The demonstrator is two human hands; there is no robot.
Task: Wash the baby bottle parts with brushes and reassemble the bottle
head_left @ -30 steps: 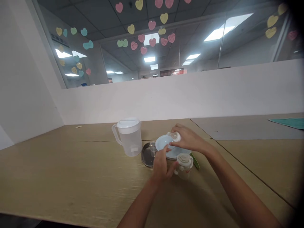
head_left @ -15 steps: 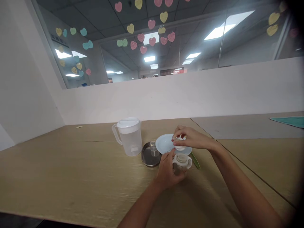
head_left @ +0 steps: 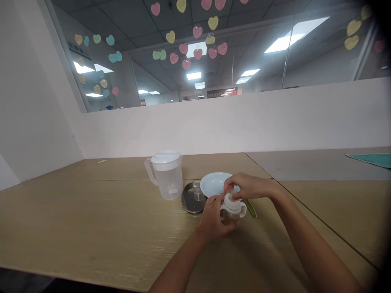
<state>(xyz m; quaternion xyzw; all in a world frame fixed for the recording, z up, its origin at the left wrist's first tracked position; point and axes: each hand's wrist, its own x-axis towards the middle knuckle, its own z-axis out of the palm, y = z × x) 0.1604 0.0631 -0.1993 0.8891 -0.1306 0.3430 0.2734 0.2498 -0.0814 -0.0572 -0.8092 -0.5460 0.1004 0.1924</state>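
Note:
A small clear baby bottle (head_left: 229, 218) with white side handles stands on the table in front of me. My left hand (head_left: 212, 216) is wrapped round its left side, thumb low at the front. On top of the bottle's neck sits a white collar with a nipple (head_left: 231, 201). My right hand (head_left: 249, 185) reaches in from the right, its fingertips pinching the nipple from above. The fingers partly hide the nipple. Whether the collar is screwed tight I cannot tell.
A lidded plastic pitcher (head_left: 167, 179) stands to the left. Beside it, a round metal dish (head_left: 191, 206) holds a clear domed cap (head_left: 198, 192). A pale blue plate (head_left: 213, 184) lies behind my hands, a long green object (head_left: 251, 208) right of the bottle. A teal cloth (head_left: 374, 159) lies far right.
My right hand has brought the white nipple collar down and toward me, from above the plate onto the bottle's mouth. My left hand still holds the bottle in about the same place.

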